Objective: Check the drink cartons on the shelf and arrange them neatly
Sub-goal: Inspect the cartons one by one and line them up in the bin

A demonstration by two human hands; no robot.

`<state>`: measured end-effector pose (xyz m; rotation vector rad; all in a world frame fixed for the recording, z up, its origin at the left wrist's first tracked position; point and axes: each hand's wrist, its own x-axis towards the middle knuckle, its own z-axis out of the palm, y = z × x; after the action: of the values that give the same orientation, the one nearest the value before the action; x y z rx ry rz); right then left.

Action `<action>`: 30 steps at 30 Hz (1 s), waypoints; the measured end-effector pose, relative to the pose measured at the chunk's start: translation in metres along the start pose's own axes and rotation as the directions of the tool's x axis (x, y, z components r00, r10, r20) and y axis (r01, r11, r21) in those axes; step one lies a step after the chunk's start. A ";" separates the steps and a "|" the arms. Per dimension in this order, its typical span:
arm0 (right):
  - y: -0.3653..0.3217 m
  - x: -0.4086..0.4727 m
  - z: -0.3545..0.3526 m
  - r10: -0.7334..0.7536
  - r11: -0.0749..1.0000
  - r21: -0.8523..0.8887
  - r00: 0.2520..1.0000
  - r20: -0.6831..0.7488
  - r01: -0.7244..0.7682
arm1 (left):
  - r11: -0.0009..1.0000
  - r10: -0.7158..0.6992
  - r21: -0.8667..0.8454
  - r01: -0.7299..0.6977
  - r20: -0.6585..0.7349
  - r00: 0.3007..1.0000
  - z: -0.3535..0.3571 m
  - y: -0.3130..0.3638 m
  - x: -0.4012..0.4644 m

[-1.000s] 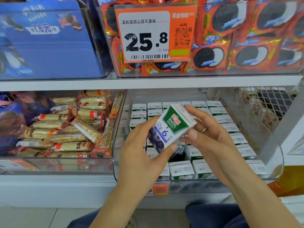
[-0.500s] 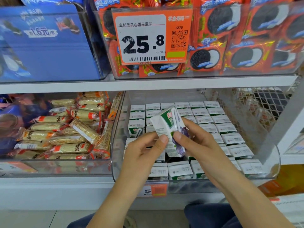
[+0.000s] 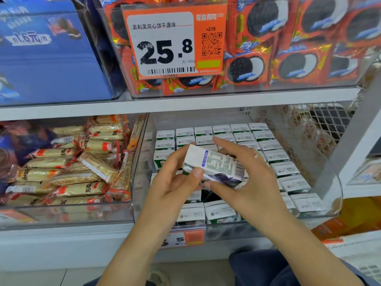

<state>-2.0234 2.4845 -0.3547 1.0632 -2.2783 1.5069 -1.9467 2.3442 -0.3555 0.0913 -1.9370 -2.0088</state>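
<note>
A small white drink carton (image 3: 216, 165) lies on its side between both hands, its nutrition table and barcode facing up and a dark fruit picture along its lower edge. My left hand (image 3: 175, 182) pinches its left end with thumb on top. My right hand (image 3: 247, 178) grips its right end, a ring on one finger. Below and behind, several rows of matching cartons (image 3: 266, 145) stand upright in a clear plastic bin (image 3: 321, 211) on the lower shelf. A dark gap (image 3: 208, 196) shows among the front cartons under my hands.
Left of the bin, another clear bin holds wrapped yellow snack bars (image 3: 78, 162). The upper shelf carries red cookie packs (image 3: 292, 65), an orange 25.8 price tag (image 3: 175, 42) and a blue box (image 3: 47, 54). A wire mesh panel (image 3: 309, 129) and a white post (image 3: 354, 141) stand right.
The carton has been turned from upright with its green front showing to lying sideways with the back label up. Both hands kept hold of it and stayed above the bin.
</note>
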 end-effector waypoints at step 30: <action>0.051 0.001 -0.053 0.231 0.857 -0.512 0.929 0.289 -0.054 | 0.747 0.171 0.654 -0.119 -0.016 0.985 0.007 -0.005 0.006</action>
<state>-2.0690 2.5410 -0.3664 1.0712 -2.8201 0.7192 -1.9549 2.3489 -0.3587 0.1756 -2.4189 -1.1265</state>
